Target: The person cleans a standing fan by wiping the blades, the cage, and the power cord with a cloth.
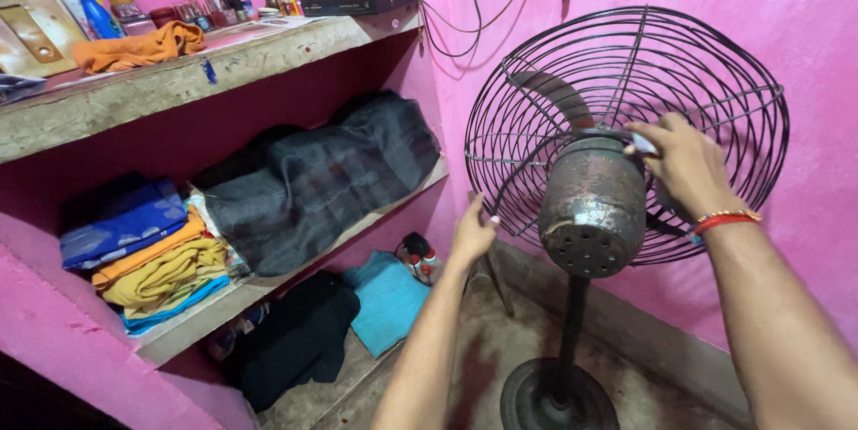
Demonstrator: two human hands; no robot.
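Right hand (684, 166) pinching a small pale piece against the top of the rusty motor housing (593, 206) of the pedestal fan (572, 305), far right by the pink wall; left hand (471, 233), fingers loosely spread, rests on the wire guard (715, 63)

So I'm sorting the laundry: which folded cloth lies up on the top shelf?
The orange cloth, alone on the top shelf among bottles; the other folded cloths sit on lower shelves or the floor.
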